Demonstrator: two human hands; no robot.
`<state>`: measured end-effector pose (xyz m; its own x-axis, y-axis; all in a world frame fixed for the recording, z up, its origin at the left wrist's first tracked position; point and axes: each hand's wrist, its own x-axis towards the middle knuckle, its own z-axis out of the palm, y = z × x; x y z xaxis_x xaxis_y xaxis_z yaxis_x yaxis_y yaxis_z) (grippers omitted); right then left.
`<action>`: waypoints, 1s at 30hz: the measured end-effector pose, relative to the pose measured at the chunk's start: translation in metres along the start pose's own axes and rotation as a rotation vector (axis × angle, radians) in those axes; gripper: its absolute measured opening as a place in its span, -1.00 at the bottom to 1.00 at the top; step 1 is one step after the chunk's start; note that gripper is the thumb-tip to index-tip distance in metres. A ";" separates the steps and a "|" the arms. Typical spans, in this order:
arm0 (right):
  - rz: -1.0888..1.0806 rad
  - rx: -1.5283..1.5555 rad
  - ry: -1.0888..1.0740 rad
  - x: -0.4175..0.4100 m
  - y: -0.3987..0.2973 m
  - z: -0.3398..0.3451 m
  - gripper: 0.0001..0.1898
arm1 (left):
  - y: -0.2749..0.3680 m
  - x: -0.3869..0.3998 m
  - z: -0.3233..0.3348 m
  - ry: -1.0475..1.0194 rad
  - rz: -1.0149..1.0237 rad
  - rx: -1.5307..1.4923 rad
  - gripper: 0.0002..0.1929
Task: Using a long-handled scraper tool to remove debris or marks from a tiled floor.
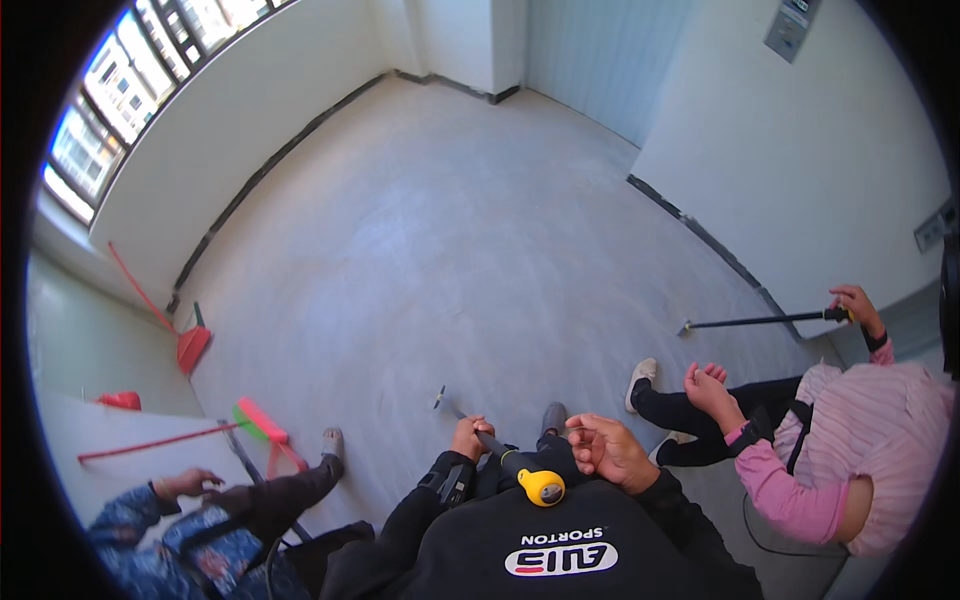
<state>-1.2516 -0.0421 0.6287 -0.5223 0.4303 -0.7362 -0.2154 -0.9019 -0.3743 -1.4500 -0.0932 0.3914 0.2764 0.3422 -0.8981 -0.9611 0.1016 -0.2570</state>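
My left hand (471, 439) is wrapped around the dark pole of a long-handled floor scraper (491, 444). The pole slants across my front, and its yellow rounded end (542, 486) rests close to my black top. Down by the floor, beyond my left hand, is the scraper's narrow blade head (440, 397); whether it touches the floor I cannot tell. To the right of the pole, my right hand (611, 451) is raised with loosely curled, parted fingers and no tool in it. One of my grey shoes (554, 418) shows between my hands.
Grey floor (420, 247) meets white walls. At right, a person in pink (862, 450) holds another long scraper (750, 321). At left, a person in blue patterned clothes (202, 540) is near a pink-and-green broom (259, 424) and a red dustpan (193, 349).
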 end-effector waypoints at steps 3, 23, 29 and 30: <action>-0.015 -0.016 -0.015 0.005 0.003 0.003 -0.79 | 0.002 0.001 -0.007 -0.016 0.062 -0.011 -0.83; -0.102 -0.100 -0.086 0.009 0.001 -0.020 -0.73 | 0.003 0.027 -0.007 0.035 -0.027 0.069 -0.80; -0.276 -0.172 -0.174 -0.021 0.015 -0.015 -0.56 | 0.007 0.041 -0.014 -0.032 -0.144 0.229 -0.83; -0.308 -0.240 -0.222 -0.024 0.016 -0.013 -0.52 | 0.010 0.045 -0.019 -0.076 -0.179 0.256 -0.86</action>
<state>-1.2312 -0.0662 0.6331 -0.6338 0.6357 -0.4407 -0.2052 -0.6875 -0.6966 -1.4476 -0.0943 0.3413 0.4495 0.3652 -0.8152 -0.8678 0.3947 -0.3018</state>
